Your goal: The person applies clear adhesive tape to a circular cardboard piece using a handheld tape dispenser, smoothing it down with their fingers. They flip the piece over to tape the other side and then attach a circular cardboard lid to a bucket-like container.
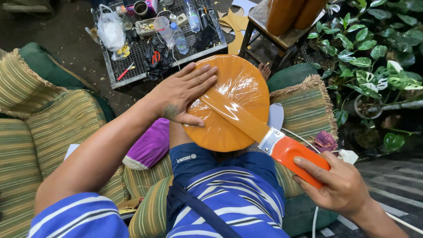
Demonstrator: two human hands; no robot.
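An orange round disc (240,81) wrapped in shiny clear film rests on my lap. My left hand (183,92) lies flat on its left side, fingers spread, holding it down. My right hand (339,185) grips the orange handle of a tape dispenser (293,156). A strip of orange-brown tape (233,114) runs from the dispenser's metal mouth diagonally up across the disc toward my left hand's fingers.
I sit on a green striped sofa (44,132) with a purple cushion (152,145) at my left thigh. A wire-top table (132,57) ahead holds bottles, cups, a plastic bag and scissors. Two orange cylinders stand on a wooden stool (273,39). Leafy plants (374,53) fill the right.
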